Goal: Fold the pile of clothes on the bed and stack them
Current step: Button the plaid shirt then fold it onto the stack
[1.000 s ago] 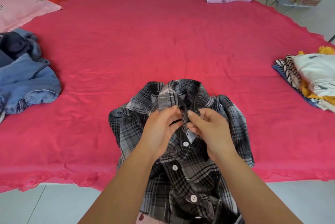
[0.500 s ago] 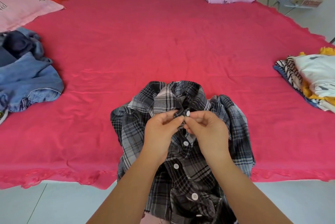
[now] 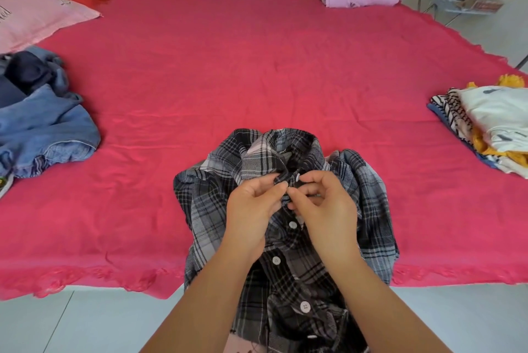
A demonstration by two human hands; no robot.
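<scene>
Across the red bed (image 3: 257, 81), a denim heap (image 3: 48, 129) is lying unfolded at my left and a folded stack (image 3: 497, 121) is sitting at my right. The plaid shirt (image 3: 205, 209) is draping over the near edge, unfolded, while my left hand (image 3: 251, 209) and right hand (image 3: 328, 209) are pinching its placket at the top button (image 3: 297, 178).

Rumpled grey plaid shirt (image 3: 205, 209), button front up, over near edge of bed (image 3: 257, 67)
</scene>
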